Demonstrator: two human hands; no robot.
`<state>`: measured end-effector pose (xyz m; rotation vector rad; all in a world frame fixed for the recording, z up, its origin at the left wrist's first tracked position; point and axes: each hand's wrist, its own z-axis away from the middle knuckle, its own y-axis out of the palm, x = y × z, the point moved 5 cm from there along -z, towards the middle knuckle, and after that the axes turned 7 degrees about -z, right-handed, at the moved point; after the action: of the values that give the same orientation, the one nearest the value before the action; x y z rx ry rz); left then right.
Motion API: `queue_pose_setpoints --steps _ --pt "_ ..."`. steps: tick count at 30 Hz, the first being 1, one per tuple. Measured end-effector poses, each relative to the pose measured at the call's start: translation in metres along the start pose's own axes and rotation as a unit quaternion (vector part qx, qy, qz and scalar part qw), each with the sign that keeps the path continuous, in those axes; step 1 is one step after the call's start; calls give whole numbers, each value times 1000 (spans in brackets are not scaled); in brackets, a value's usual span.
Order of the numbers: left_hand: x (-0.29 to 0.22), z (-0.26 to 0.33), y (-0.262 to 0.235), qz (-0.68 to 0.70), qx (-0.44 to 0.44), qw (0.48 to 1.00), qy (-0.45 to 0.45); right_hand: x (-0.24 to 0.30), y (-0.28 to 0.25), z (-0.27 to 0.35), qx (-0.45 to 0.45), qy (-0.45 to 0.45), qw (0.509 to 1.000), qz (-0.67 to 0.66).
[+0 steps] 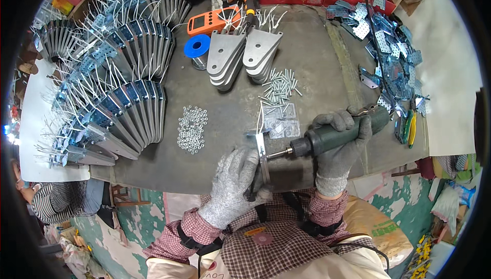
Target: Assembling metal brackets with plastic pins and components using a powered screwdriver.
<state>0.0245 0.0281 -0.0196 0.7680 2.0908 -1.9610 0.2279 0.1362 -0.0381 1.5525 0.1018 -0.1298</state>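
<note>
In a grey glove, my left hand is closed on a narrow metal bracket stood on edge near the table's front, with white wires rising from its top. My right hand, also gloved, is wrapped round a dark green electric screwdriver. Its bit points left and reaches the bracket's side; whether it sits in a screw is too small to tell. Just beyond the bracket lies a clear plastic bag with small parts, and behind it a heap of screws. Left of my left hand is a patch of small nuts.
Fanned rows of wired metal brackets cover the left side. Two stacks of grey plates stand at the back, beside a blue solder spool and an orange meter. Blue metal pieces and pliers lie right.
</note>
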Motion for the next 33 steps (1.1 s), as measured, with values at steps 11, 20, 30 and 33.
queue_pose_setpoints --steps 11,20,30,33 --pt "50 -30 -56 -46 -168 984 -44 4 -1 -2 3 -19 999 26" --pt "81 -79 -58 -385 -28 923 -17 2 -1 0 -4 -3 999 43" --pt "80 -35 -81 -177 -166 968 -59 -10 6 4 59 15 990 125" --pt "62 11 -63 -25 -135 983 -118 -24 8 13 101 27 968 229"
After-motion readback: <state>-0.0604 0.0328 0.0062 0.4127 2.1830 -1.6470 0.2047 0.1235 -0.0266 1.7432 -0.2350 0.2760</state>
